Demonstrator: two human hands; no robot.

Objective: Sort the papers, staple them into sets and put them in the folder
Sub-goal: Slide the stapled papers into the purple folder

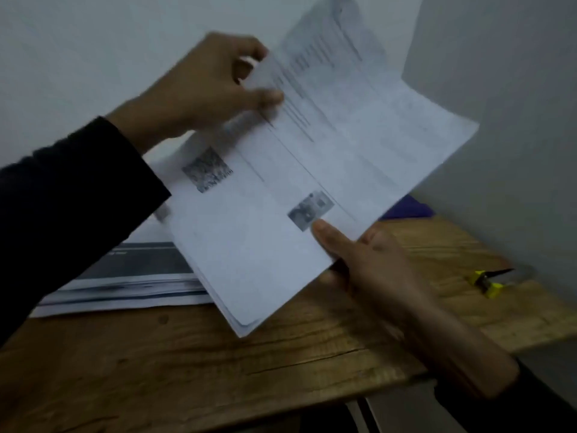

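Blurred printed papers (281, 214) held above the counter (218, 370).
Right hand (371, 264) grips their lower edge; left hand (212, 89) pinches a lifted sheet.

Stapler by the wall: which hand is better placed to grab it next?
Probably the right hand: the yellow stapler lies on its side of the wooden table. It must first release the papers; the left hand pinches their top.

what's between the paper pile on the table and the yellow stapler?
Head view: the held stack of papers and the right hand gripping it hang in front; below them, bare wooden table. Stapler, pile.
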